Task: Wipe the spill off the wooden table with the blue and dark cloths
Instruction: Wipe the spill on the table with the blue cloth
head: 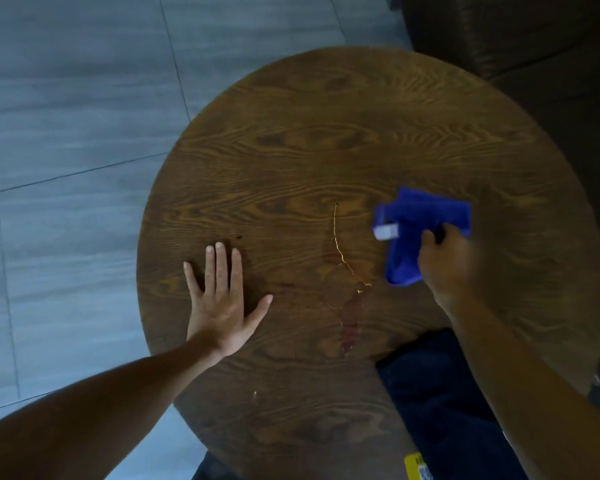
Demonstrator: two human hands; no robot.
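In the head view, the blue cloth (416, 233) looks soft, light and floppy, so I think a bunched hold in its middle works best. The right hand (445, 268) has its grip closed on it, over the round wooden surface (326, 133), just right of the thin reddish spill (349, 313). The cloth is bright blue with a pale tag. The left hand (220, 303) lies flat and wide, holding nothing.

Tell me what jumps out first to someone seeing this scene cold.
The bright blue cloth stands out first, bunched in the right hand over the right part of the round wooden table. Next is the left hand, pressed flat with fingers spread on the table's left side. Between them, a wet spill glints toward the near edge.
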